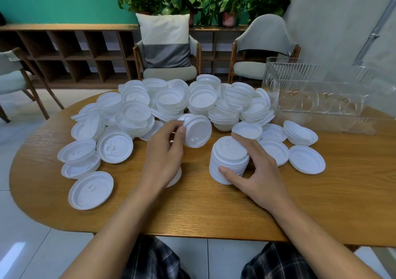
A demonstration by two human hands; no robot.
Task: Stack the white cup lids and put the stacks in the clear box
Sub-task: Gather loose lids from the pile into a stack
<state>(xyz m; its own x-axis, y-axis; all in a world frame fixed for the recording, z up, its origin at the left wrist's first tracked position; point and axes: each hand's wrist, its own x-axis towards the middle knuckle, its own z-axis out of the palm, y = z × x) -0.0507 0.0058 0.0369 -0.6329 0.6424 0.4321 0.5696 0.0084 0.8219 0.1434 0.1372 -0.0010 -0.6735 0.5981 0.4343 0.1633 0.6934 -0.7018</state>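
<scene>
Spreading over a wooden table (192,210) before a green wall (53,0), loose lids (137,111); left hand (164,156) pinches one lid (197,132); right hand (255,169) grips a stack (229,158).

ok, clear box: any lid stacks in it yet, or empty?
Empty of lids: nothing white shows through the clear box walls. The stack stands on the table, held by the right hand.

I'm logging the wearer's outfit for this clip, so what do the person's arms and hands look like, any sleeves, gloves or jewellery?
Both forearms are bare to the frame's edge: no sleeves in view. The left hand and right hand carry no gloves, rings, watch or bands. Dark plaid cloth covers the lap below.
</scene>
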